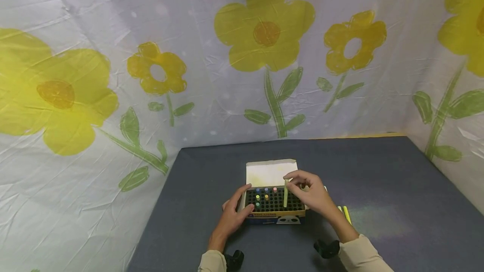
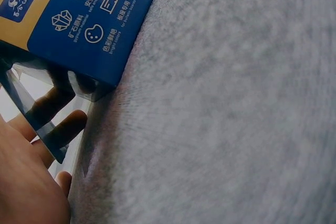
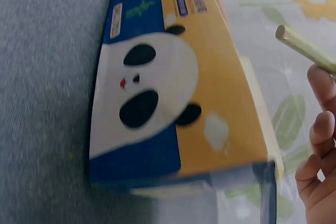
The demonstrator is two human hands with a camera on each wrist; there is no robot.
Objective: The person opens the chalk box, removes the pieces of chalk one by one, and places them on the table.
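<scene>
An open chalk box (image 1: 275,214) with a panda on its front sits on the table, its white lid (image 1: 266,173) raised at the back. Inside is a black insert full of holes, where several coloured chalk ends stand towards the left and middle. My left hand (image 1: 231,213) holds the box's left end, thumb at the front corner and fingers at the back; the left wrist view shows fingers behind the side flap (image 2: 39,116). My right hand (image 1: 311,192) pinches a pale yellow-green chalk stick (image 1: 285,196) upright over the right half of the insert. Its lower end (image 3: 286,34) shows beside the box.
Loose chalk sticks (image 1: 347,214), yellow and whitish, lie on the dark table (image 1: 393,188) right of the box, partly behind my right forearm. A flower-printed cloth (image 1: 223,108) hangs behind and beside the table.
</scene>
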